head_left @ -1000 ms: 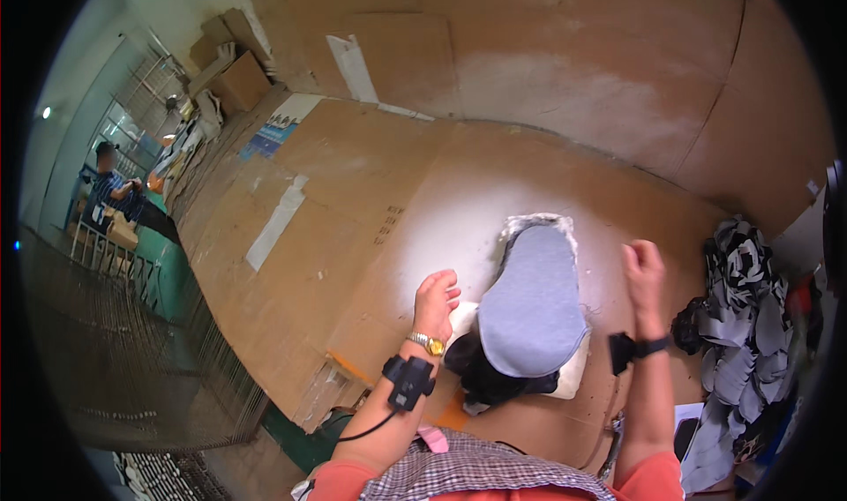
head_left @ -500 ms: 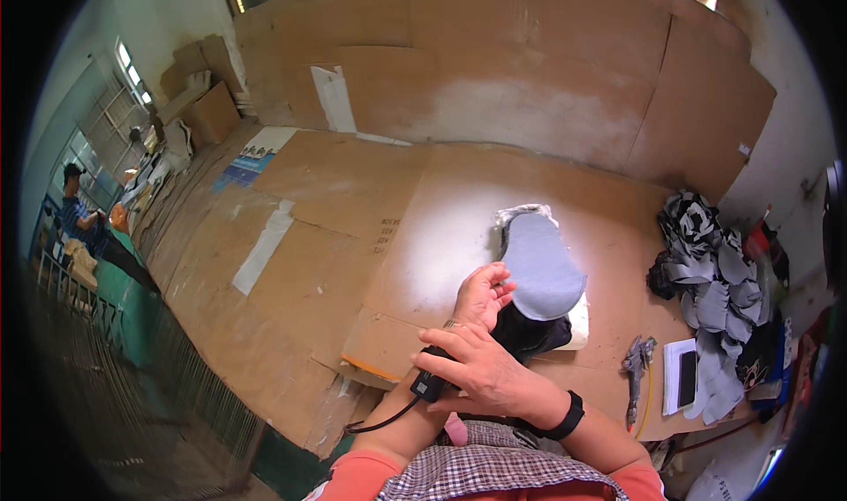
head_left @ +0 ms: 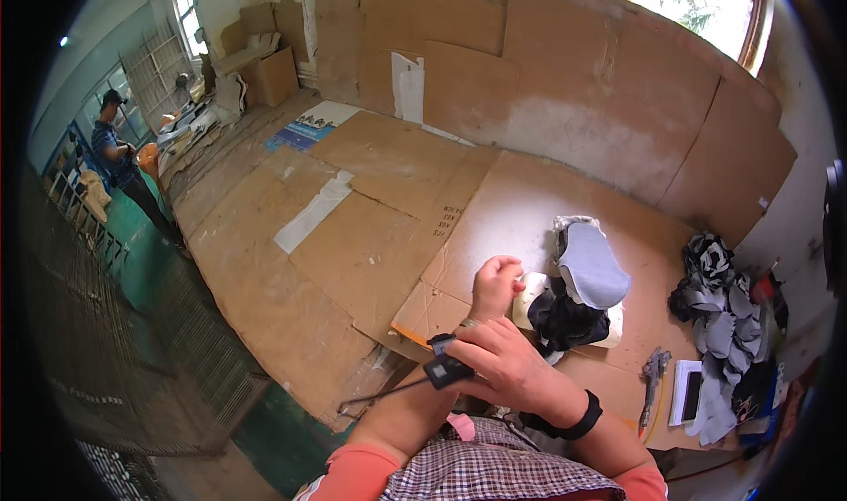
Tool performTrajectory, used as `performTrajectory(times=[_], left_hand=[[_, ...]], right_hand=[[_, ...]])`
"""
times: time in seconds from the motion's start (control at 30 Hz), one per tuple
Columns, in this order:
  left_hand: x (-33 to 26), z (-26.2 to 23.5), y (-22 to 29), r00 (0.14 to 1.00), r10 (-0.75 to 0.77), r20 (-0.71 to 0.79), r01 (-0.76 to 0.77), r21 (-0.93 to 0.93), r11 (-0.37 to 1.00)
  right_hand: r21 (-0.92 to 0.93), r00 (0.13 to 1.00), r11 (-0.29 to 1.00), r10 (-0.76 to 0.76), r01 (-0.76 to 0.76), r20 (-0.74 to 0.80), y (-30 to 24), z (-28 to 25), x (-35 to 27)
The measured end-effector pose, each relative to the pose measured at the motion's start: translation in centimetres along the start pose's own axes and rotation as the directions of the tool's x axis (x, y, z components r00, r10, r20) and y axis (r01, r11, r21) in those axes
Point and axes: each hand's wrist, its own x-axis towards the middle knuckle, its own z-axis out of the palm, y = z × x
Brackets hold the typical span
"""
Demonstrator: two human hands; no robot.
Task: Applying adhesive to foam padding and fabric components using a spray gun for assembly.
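Observation:
My left hand (head_left: pixel 496 285) is raised over the cardboard-covered table, its fingers loosely curled with nothing in them. Across the left wrist reaches my right hand (head_left: pixel 510 360), wearing a black wristband (head_left: pixel 578 417). Its fingers close on the edge of a small black box-like device (head_left: pixel 448 371) with a cable, at my left forearm. Just right of the left hand lies a stack of grey-blue shaped fabric pieces (head_left: pixel 593 267). Dark crumpled fabric (head_left: pixel 569 320) and a cream-coloured block (head_left: pixel 530 300) are beneath and beside the stack. Neither hand touches the stack.
To the right are a spray gun (head_left: pixel 653 379) with a hose, a phone (head_left: pixel 693 397) on a white pad, and a heap of grey and black fabric scraps (head_left: pixel 723 302). Cardboard sheets (head_left: pixel 582 69) line the back wall. A person (head_left: pixel 115 153) stands far left.
The view has shifted, so the table and stack sit differently in the picture. The black device has tilted under my right fingers, and my left fingers are curled more inward.

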Motion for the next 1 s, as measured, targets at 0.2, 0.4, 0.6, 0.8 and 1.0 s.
performTrajectory(times=[0.2, 0.4, 0.6, 0.8, 1.0], left_hand=[[-3.5, 0.9, -4.9, 0.593, 0.656, 0.468, -0.755, 0.606, 0.250], [-5.9, 2.2, -8.7, 0.399, 0.454, 0.797, -0.910, 0.404, 0.090], [-7.1, 3.0, -1.9, 0.631, 0.049, 0.774, -0.364, 0.240, 0.900], [-5.2, 7.1, 7.1, 0.686, 0.107, 0.719, 0.544, -0.606, 0.580], [-5.3, 9.9, 10.0, 0.691, 0.188, 0.698, 0.564, -0.683, 0.464]], right_hand=[[-0.094, 0.927, 0.991, 0.125, -0.097, 0.353, -0.4, 1.1, 1.7], [-0.189, 0.665, 0.900, 0.420, -0.392, 0.618, 3.3, 3.5, 1.5], [0.362, 0.874, 0.855, 0.454, -0.371, -0.176, 5.3, -4.8, -6.7], [0.860, 0.774, 0.394, 0.633, -0.325, 0.003, 7.8, -2.6, -10.1], [0.978, 0.875, -0.182, 0.451, -0.101, 0.174, 7.5, 5.5, -7.6]])
